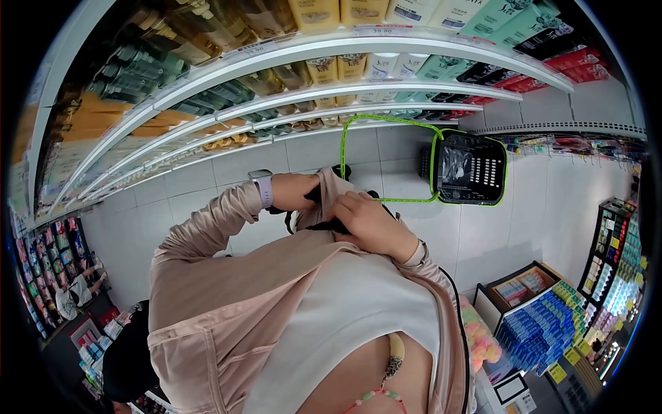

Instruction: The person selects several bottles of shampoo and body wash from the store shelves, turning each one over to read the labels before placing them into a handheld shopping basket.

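Both hands are close together in front of the body, at the open front of a beige jacket (pixel 227 283). The left hand, with a watch on its wrist (pixel 293 192), has its fingers hidden behind the jacket cloth and a black item (pixel 329 225). My right hand (pixel 369 221) has curled fingers pressed on the jacket edge and the black item; what exactly they grip is too small to tell. A black basket (pixel 472 169) with a bright green rim and long green handle stands on the floor beyond the hands.
Shelves (pixel 296 52) of bottles and tubes run across the top. Stacked blue packs (pixel 541 331) and a display box stand at lower right. Another person (pixel 72 293) is at the far left, and someone in black (pixel 131 355) is at lower left. Grey floor tiles (pixel 165 207) lie below.
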Demonstrator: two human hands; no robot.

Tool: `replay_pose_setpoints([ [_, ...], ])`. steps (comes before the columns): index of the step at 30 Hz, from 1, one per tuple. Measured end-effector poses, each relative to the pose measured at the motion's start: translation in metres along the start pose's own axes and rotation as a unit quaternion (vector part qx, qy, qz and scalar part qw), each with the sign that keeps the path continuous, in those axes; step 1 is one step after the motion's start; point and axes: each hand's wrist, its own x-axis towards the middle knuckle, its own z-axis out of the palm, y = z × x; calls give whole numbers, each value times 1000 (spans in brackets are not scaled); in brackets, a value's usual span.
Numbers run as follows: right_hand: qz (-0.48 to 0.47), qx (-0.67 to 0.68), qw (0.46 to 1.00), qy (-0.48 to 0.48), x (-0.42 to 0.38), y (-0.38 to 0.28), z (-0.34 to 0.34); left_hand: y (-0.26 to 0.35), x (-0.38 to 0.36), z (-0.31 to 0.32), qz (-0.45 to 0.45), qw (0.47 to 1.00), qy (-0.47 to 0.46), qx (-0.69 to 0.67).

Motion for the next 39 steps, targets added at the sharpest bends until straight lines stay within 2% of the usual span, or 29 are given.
replay_pose_setpoints([
  [2, -21, 0, 999, 27, -1, -4, -1, -4, 6, 4, -21, 999, 34, 11],
  [3, -21, 0, 999, 27, -1, -5, -2, 1, 6, -1, -29, 987, 22, -159],
  [4, -20, 7, 999, 25, -1, -6, -3, 7, 7, -7, -36, 945, 9, -324],
  [5, -20, 13, 999, 22, -2, -6, -4, 14, 5, -13, -50, 915, -18, -400],
  [6, -20, 12, 999, 23, -2, -7, -5, 18, 8, -6, -49, 915, -19, -399],
  [8, -18, 12, 1000, 16, -1, -9, -6, 20, 14, 20, -1, 846, 81, -527],
  [9, -19, 11, 1000, 18, -2, -9, -6, 10, 22, 31, 85, 878, 80, -464],
  [12, -28, 20, 999, 34, -1, -8, -6, -2, 40, 52, 43, 915, 104, -386],
  [13, -29, 25, 999, 29, -1, -6, -5, -3, 45, 46, 37, 967, 18, -253],
  [14, -30, 29, 999, 23, -2, -5, -4, -1, 49, 46, 40, 968, 17, -248],
  [17, -39, 35, 998, 36, -3, -1, 0, -11, 64, 56, 48, 996, 18, -68],
  [18, -42, 28, 998, 39, -3, 0, 1, -13, 64, 56, 50, 997, 21, -61],
  [20, -43, 45, 998, 29, -4, 4, 2, -17, 67, 54, 79, 984, 28, -160],
  [21, -52, 63, 996, 36, -4, 7, 3, -12, 75, 52, 60, 929, -25, -365],
  [22, -52, 57, 996, 44, -5, 8, 3, -11, 72, 50, 63, 931, -26, -357],
  [24, -41, 82, 995, 40, -7, 10, 2, 4, 53, 33, 138, 909, 77, -386],
  [25, -44, 91, 994, 46, -8, 10, 1, 27, 46, 18, 186, 911, 74, -361],
  [26, -44, 85, 994, 52, -9, 11, 2, 20, 46, 21, 191, 913, 72, -355],
  [28, -36, 104, 993, 42, -11, 15, 6, -20, 47, 43, 68, 971, -31, -227],
  [30, -31, 99, 994, 41, -13, 15, 3, -46, 56, 57, 75, 948, -161, -263],
  [31, -25, 109, 993, 37, -14, 15, 2, -55, 56, 70, 79, 950, -163, -254],
  [33, 0, 124, 992, 17, -15, 17, 3, -65, 56, 88, 166, 977, -3, -134],
  [36, 15, 140, 990, 0, -16, 22, 6, -16, 36, 42, 109, 985, -56, -124],
  [39, -8, 130, 991, 29, -17, 26, 9, 23, 26, 7, 47, 989, -136, -44],
])
